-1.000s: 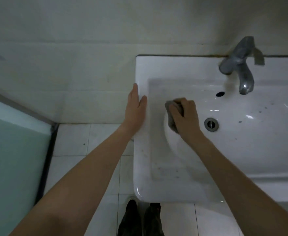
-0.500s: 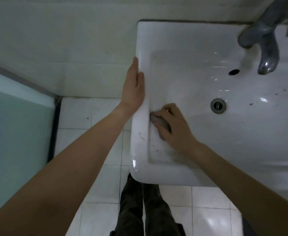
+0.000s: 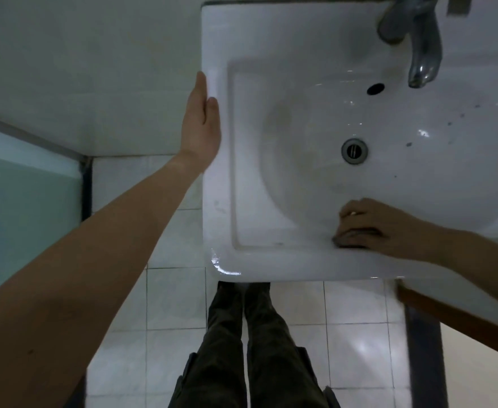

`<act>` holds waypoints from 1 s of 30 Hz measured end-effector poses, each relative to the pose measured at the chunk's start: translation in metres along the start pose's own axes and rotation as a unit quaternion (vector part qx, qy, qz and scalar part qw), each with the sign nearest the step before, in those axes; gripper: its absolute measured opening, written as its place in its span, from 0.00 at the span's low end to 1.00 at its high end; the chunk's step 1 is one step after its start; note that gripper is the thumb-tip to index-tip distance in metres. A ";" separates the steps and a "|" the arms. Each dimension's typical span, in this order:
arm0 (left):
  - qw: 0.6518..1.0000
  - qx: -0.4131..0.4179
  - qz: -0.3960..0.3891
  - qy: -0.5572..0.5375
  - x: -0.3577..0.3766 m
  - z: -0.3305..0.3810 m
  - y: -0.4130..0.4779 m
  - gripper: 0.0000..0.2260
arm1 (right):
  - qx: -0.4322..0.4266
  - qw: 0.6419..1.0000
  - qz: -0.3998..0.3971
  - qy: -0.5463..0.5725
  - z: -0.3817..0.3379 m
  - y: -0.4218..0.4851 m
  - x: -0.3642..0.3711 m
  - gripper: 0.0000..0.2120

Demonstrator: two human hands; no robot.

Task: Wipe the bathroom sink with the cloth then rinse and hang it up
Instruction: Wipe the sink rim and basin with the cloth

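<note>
From the head camera, the right hand [image 3: 380,223] clamped a dark, bunched cloth [image 3: 352,238] against the sink [image 3: 221,219] at the front inner edge of its basin. The left hand [image 3: 202,119] lay flat and open along the sink's left rim. Dark specks [image 3: 450,124] right of the drain [image 3: 354,151] risked being missed, since the wiping sat well apart from them. The cloth looked small, crumpled and grey.
</note>
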State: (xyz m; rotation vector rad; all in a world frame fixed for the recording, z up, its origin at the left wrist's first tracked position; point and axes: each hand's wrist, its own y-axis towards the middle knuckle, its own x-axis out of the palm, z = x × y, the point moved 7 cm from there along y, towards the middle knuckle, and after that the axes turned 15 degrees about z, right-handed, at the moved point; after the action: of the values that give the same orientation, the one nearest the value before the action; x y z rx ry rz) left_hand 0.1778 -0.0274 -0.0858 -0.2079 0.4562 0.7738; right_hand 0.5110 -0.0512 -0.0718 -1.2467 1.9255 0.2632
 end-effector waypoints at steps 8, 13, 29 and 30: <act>0.998 -0.032 -0.006 -0.056 -0.004 0.002 0.000 0.23 | 0.024 0.972 0.204 0.116 -0.077 0.047 -0.006 0.12; 0.996 -0.048 -0.038 -0.069 -0.001 -0.005 0.000 0.23 | -0.122 0.957 0.262 0.016 -0.163 0.136 0.021 0.11; 0.993 -0.047 -0.037 -0.106 0.000 0.001 -0.003 0.24 | -0.108 0.985 0.130 -0.026 -0.127 -0.022 0.063 0.08; 0.993 -0.040 -0.037 -0.105 0.000 0.001 -0.003 0.24 | -0.037 0.985 0.168 0.016 -0.110 -0.033 0.046 0.09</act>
State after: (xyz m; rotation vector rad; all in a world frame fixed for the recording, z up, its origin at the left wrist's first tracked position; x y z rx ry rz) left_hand 0.1802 -0.0291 -0.0845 -0.2143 0.2182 0.7331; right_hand 0.4739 -0.1598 -0.0251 -0.9711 2.1658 0.4940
